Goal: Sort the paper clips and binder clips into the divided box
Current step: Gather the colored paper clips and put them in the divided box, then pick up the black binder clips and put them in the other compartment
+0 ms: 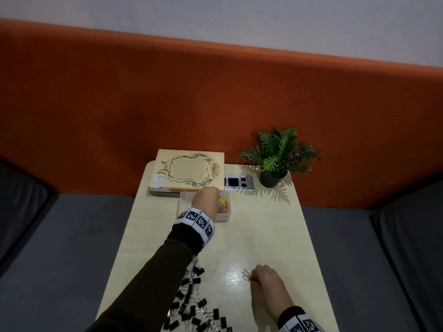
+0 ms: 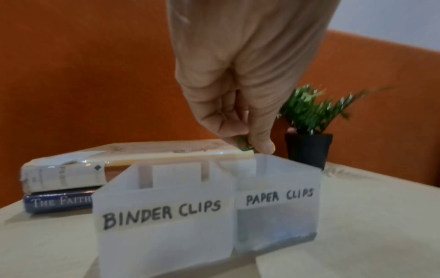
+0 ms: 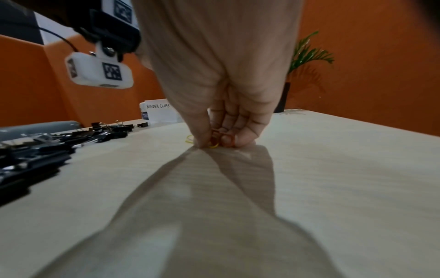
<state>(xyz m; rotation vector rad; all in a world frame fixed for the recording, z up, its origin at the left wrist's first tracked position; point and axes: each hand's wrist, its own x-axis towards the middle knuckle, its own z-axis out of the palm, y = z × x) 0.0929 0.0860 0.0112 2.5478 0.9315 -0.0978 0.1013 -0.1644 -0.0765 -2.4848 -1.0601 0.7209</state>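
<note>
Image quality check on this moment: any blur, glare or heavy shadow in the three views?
Head view: dim overall, a glare patch on the table beside the right hand, fern shadows by the plant. Left wrist view: soft motion blur on the left hand and divided box, labels still readable. Right wrist view: a long hand shadow runs toward the camera; binder clips blurred.

Blurred in the left wrist view: a small green paper clip [image 2: 245, 145] pinched at the left hand [image 2: 240, 90], shape unclear. Hidden under the right hand [image 3: 221, 105]: most of the yellow and orange paper clips [image 3: 214, 142]. Cut off by the head view's lower edge, left of that grip: black binder clips [image 1: 194, 305]. Covered by the left hand from above: part of the divided box [image 1: 224, 215].
</note>
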